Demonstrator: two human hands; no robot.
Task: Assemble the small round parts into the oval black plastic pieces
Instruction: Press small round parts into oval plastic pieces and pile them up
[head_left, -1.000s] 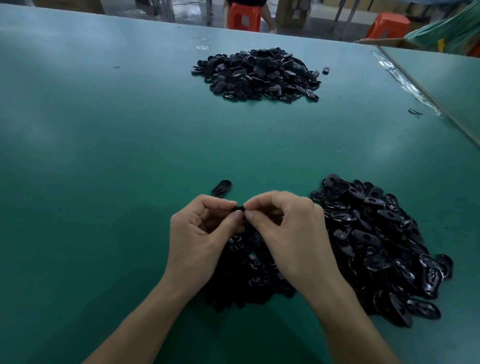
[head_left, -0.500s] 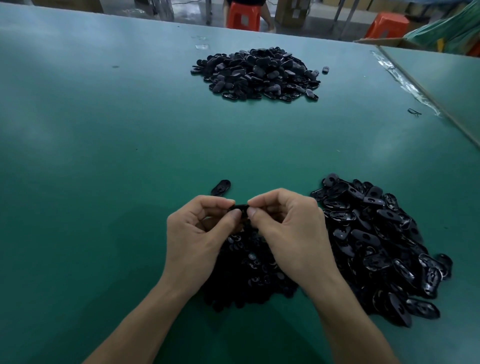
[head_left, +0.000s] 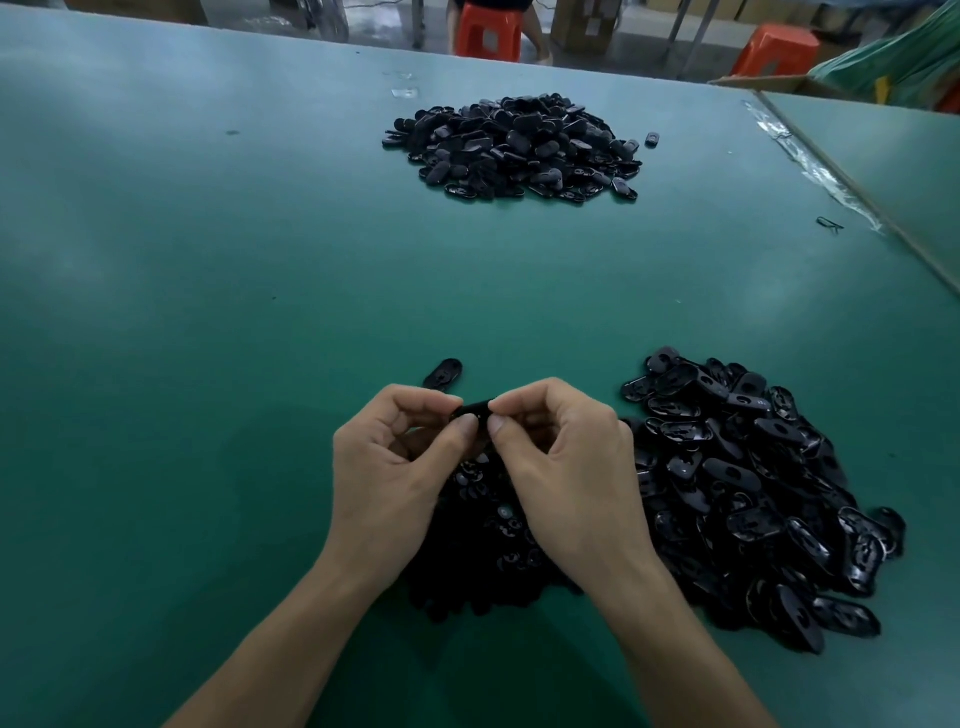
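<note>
My left hand (head_left: 389, 467) and my right hand (head_left: 571, 467) meet above the near table, both pinching one oval black piece (head_left: 474, 408) between thumbs and forefingers. Most of that piece is hidden by my fingers. Under my hands lies a dark heap of small round parts (head_left: 493, 535). To the right spreads a pile of oval black pieces (head_left: 753, 488) with their hollow sides up. A single oval piece (head_left: 443, 373) lies on the mat just beyond my left hand.
A second heap of black oval pieces (head_left: 514, 148) sits far across the green table (head_left: 208, 312). A table seam with clear tape (head_left: 821, 176) runs along the right. Orange stools (head_left: 488, 34) stand beyond the far edge.
Both hands have stayed over the small-parts heap, with the pinched piece lifted slightly and the thumbs pressed closer together.
</note>
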